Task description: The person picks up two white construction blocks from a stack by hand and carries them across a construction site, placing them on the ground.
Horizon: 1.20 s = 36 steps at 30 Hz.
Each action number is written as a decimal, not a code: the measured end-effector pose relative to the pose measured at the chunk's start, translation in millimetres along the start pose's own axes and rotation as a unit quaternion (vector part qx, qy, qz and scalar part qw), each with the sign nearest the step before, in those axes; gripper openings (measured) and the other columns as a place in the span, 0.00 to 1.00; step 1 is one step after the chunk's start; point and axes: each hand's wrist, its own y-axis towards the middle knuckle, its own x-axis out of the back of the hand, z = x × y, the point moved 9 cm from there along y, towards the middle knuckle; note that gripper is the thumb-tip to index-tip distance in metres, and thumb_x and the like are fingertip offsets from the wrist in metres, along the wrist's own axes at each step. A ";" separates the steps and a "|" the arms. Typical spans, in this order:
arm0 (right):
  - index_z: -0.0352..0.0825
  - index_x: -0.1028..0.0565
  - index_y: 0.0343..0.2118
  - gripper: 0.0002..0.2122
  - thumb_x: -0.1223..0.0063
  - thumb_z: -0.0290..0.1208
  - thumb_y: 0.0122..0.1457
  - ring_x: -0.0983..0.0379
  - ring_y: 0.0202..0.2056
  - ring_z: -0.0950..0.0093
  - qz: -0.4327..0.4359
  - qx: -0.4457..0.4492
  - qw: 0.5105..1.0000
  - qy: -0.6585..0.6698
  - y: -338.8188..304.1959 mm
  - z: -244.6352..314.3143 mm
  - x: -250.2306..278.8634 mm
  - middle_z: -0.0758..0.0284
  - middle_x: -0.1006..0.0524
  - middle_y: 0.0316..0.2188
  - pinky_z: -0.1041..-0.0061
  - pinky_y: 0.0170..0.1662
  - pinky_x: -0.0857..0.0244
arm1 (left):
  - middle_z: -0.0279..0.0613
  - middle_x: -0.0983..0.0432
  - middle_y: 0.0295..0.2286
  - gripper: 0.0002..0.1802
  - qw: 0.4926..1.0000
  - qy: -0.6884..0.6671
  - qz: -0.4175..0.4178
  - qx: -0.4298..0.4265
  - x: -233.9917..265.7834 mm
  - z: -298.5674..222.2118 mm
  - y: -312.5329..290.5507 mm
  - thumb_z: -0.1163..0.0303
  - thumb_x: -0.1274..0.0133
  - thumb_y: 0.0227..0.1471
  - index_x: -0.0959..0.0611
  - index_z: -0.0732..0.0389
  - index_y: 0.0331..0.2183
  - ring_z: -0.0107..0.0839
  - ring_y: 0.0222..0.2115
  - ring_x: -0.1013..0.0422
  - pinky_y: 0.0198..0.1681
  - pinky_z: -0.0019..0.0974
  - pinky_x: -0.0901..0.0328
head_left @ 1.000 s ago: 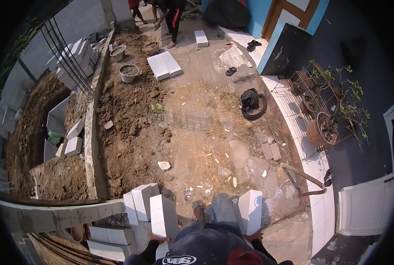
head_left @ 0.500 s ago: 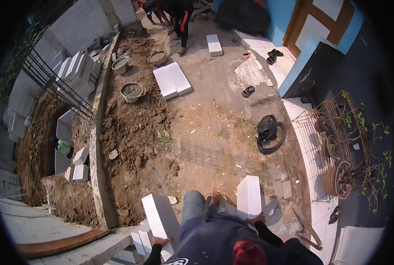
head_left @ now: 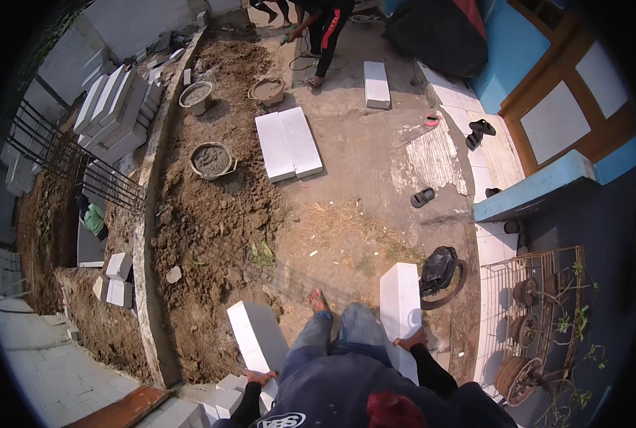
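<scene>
Slabs point(head_left: 287, 143) are lying upper centre near buckets point(head_left: 202, 109), while lower centre, left hand point(head_left: 259, 378) and right hand point(head_left: 411, 339) are each clasping a white block point(head_left: 400, 303).

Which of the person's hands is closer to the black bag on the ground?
Right. The right hand, gripping a white block, is below and left of the black bag; the left hand is much farther left and lower.

The shirt point(head_left: 332, 394) is probably navy, sleeves point(head_left: 433, 371) black, jeans point(head_left: 361, 332) faded blue.
</scene>
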 end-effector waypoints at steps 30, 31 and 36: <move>0.37 0.56 0.58 0.55 0.33 0.46 0.26 0.45 0.55 0.54 -0.071 0.085 0.986 -0.123 328.4 808.4 285.1 0.53 0.43 0.54 0.50 0.52 0.43 | 0.47 0.29 0.36 0.49 0.935 -0.303 -0.185 0.018 272.1 -482.2 247.6 0.67 0.30 0.16 0.38 0.71 0.42 0.37 0.35 0.32 0.39 0.37 0.34; 0.39 0.56 0.59 0.55 0.33 0.46 0.27 0.45 0.56 0.55 -0.074 0.085 0.987 -0.117 352.6 839.3 278.2 0.54 0.43 0.55 0.48 0.52 0.45 | 0.47 0.29 0.36 0.47 0.929 -0.306 -0.207 -0.002 308.8 -530.9 251.8 0.68 0.31 0.16 0.37 0.71 0.42 0.37 0.35 0.32 0.38 0.37 0.33; 0.39 0.55 0.58 0.53 0.33 0.45 0.28 0.45 0.56 0.56 -0.042 0.139 0.984 -0.100 401.6 1003.7 242.5 0.54 0.44 0.55 0.47 0.52 0.46 | 0.45 0.31 0.39 0.48 0.934 -0.224 -0.275 0.032 389.5 -569.6 265.6 0.70 0.31 0.14 0.37 0.67 0.43 0.37 0.39 0.33 0.39 0.38 0.34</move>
